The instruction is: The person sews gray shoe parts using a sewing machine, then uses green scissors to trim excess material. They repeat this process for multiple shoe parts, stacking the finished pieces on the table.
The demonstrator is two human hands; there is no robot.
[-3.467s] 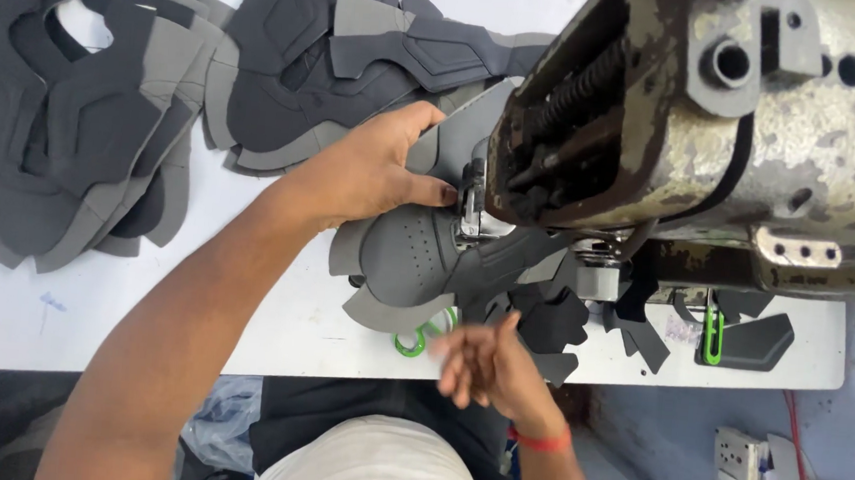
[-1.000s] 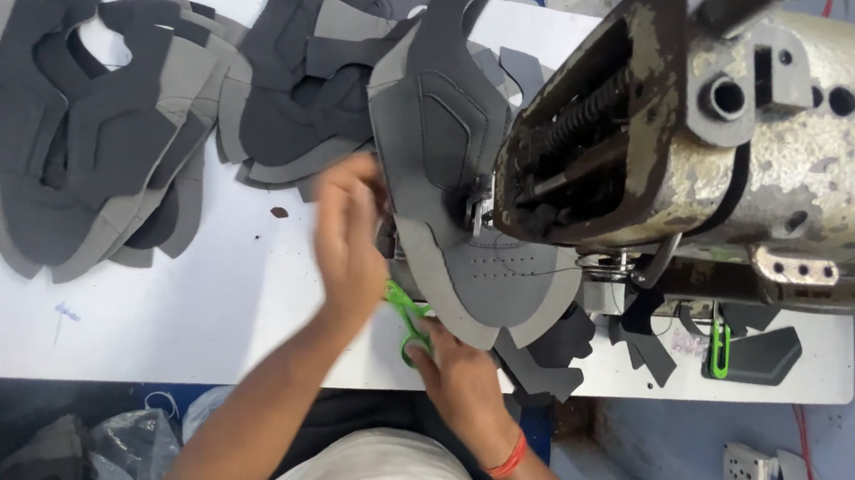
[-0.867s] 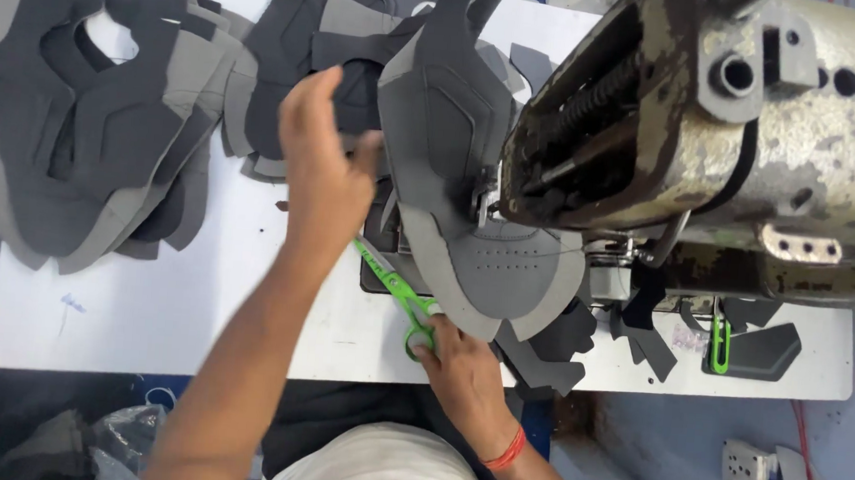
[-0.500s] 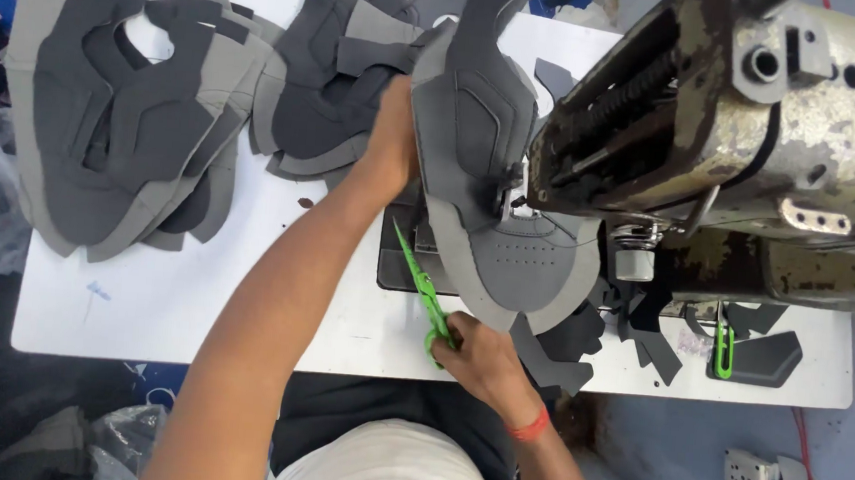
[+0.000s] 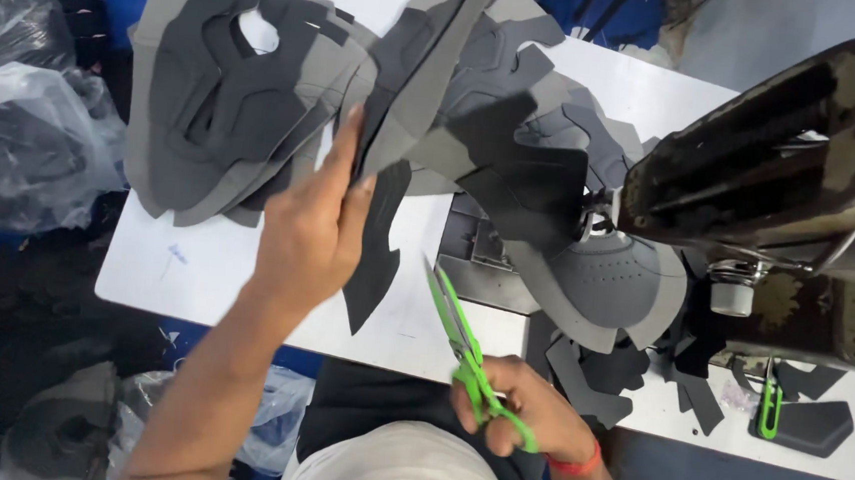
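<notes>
Near the middle of the frame, the left hand [image 5: 313,227] pinches a long shoe panel [image 5: 430,65] between thumb and fingers, lifting its upper end toward the top edge. That panel is layered, dark grey over lighter grey, flat and stiff-looking like foam-backed fabric, with a pointed dark tail hanging below the hand. Its lower end runs right, widening into a rounded grey toe part [image 5: 610,283] dotted with small holes, which lies under the sewing machine [image 5: 782,185] at the right of the frame.

Lower centre, the right hand [image 5: 525,417] is closed around the loops of green scissors [image 5: 461,338], whose blades are parted slightly and point up and left toward the panel without touching it. A red band sits on that wrist.

Judging by how things lie, the panel looks stitched but not yet cut free or trimmed, since the blades are clear of it. A stack of cut pieces [image 5: 221,110] of the same two greys fills the upper left of the white table [image 5: 180,268], fanned and overlapping. Small dark offcuts [image 5: 604,373] lie scattered at the lower right beside a green clip [image 5: 770,409]. The machine's casing is worn metal, stained and chipped.
</notes>
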